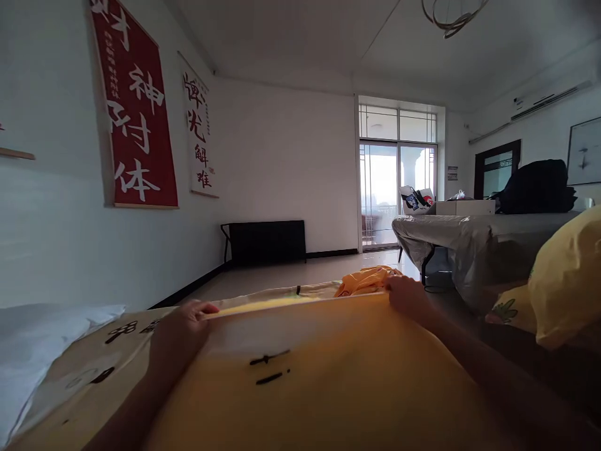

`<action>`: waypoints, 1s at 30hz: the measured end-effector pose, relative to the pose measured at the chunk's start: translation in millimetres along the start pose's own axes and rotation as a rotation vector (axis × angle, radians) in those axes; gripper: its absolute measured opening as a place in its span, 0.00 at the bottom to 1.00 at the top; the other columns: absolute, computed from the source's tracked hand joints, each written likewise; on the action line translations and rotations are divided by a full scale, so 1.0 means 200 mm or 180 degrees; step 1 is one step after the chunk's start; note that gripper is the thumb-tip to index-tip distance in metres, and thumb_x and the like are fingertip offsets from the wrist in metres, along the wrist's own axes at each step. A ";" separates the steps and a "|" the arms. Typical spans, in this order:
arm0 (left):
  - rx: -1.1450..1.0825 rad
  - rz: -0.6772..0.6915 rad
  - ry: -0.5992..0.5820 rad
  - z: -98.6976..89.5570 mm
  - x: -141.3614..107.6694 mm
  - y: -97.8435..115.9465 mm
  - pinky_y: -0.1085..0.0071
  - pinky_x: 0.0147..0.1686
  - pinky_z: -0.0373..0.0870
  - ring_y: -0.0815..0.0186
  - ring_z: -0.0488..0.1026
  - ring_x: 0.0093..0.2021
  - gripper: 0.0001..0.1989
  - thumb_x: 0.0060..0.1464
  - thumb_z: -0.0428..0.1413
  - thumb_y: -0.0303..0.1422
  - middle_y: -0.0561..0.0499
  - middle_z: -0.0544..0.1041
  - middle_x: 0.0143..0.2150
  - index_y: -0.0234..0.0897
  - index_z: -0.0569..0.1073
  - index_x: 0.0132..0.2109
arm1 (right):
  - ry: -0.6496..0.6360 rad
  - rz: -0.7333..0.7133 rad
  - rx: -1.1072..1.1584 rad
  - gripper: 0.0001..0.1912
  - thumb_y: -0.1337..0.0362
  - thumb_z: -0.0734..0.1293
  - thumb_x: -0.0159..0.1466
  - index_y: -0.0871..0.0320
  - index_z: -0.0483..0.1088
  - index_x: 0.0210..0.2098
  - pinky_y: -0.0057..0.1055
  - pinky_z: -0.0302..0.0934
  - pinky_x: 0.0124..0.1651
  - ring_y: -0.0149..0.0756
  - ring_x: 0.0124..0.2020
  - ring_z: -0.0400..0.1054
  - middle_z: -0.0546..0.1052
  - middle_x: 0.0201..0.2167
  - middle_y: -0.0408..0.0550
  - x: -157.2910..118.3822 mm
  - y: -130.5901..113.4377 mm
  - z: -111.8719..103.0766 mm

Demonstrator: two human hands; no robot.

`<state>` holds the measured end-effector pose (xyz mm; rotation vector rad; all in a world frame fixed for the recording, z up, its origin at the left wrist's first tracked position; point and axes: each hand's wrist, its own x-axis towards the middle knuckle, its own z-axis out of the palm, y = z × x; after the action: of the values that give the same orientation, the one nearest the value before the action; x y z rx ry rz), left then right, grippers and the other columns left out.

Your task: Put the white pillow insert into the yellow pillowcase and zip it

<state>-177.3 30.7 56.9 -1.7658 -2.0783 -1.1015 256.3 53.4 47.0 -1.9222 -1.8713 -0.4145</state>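
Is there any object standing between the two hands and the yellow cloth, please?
Nothing visible stands between them: the left hand and the right hand both hold the yellow cloth by its far edge.

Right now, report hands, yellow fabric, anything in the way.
Left hand, right hand: both gripping yellow fabric by its far edge. Fabric spread between them. Orange cloth bunched beside right hand.

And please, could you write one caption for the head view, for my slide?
Left hand and right hand hold the far edge of a yellow cloth, bunched orange fabric showing beyond it.
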 end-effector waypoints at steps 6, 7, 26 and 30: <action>-0.0240 0.0164 -0.0669 -0.14 0.00 0.07 0.69 0.35 0.65 0.60 0.72 0.36 0.16 0.43 0.52 0.42 0.47 0.78 0.38 0.36 0.73 0.35 | 0.0168 0.0006 0.0143 0.14 0.70 0.58 0.60 0.58 0.72 0.39 0.35 0.57 0.41 0.43 0.41 0.69 0.76 0.37 0.54 0.20 -0.01 -0.03; -0.0248 0.0321 -0.0963 -0.11 -0.04 0.05 0.69 0.35 0.65 0.60 0.72 0.36 0.17 0.42 0.53 0.43 0.47 0.78 0.38 0.36 0.74 0.35 | 0.0125 -0.0069 0.0193 0.13 0.69 0.58 0.60 0.59 0.73 0.40 0.37 0.57 0.43 0.44 0.42 0.69 0.76 0.38 0.55 0.20 -0.01 0.02; -0.0671 0.1278 -0.2184 0.31 -0.37 -0.04 0.64 0.48 0.63 0.57 0.68 0.46 0.21 0.50 0.50 0.46 0.47 0.73 0.44 0.37 0.69 0.45 | -0.1201 -0.2989 0.1481 0.12 0.54 0.67 0.57 0.57 0.71 0.28 0.26 0.48 0.29 0.32 0.26 0.63 0.73 0.23 0.43 -0.19 -0.85 0.36; -0.0991 0.0994 -0.2371 0.38 -0.37 -0.10 0.69 0.39 0.66 0.60 0.68 0.40 0.20 0.51 0.46 0.47 0.50 0.75 0.39 0.36 0.71 0.40 | -0.0472 -0.2708 0.2002 0.14 0.60 0.63 0.62 0.58 0.67 0.22 0.26 0.43 0.27 0.26 0.21 0.56 0.70 0.19 0.40 -0.17 -0.94 0.38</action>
<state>-152.6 22.5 -46.8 -2.8798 -1.9041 -0.7707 62.2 61.6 -19.5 -0.7221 -2.4652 0.0977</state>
